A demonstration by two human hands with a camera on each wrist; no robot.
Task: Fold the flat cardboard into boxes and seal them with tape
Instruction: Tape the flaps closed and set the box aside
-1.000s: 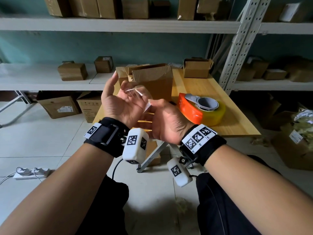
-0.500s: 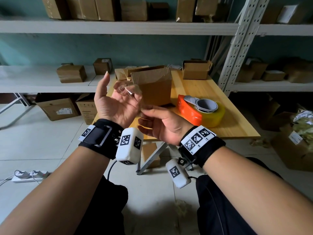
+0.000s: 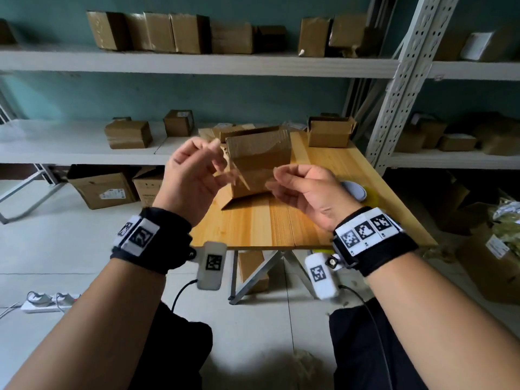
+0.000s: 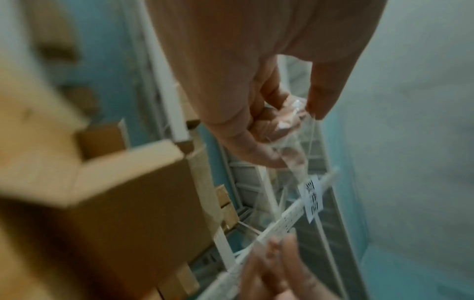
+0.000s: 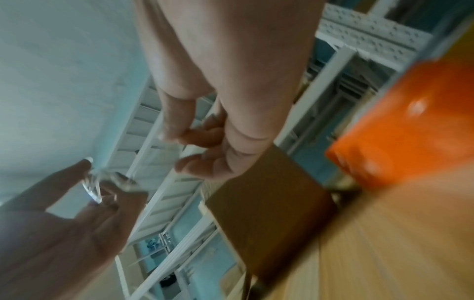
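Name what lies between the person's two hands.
In the head view, a crumpled strip of clear tape, pinched by the left hand, hangs in the gap; whether it reaches the right hand is unclear. Behind stands the cardboard box.

Box (image 3: 259, 161) on table (image 3: 281, 223)

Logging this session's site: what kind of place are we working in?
Likely a small stockroom or packing room: metal shelving lined with cardboard boxes, more cartons on the floor, and a wooden table serving as the packing bench.
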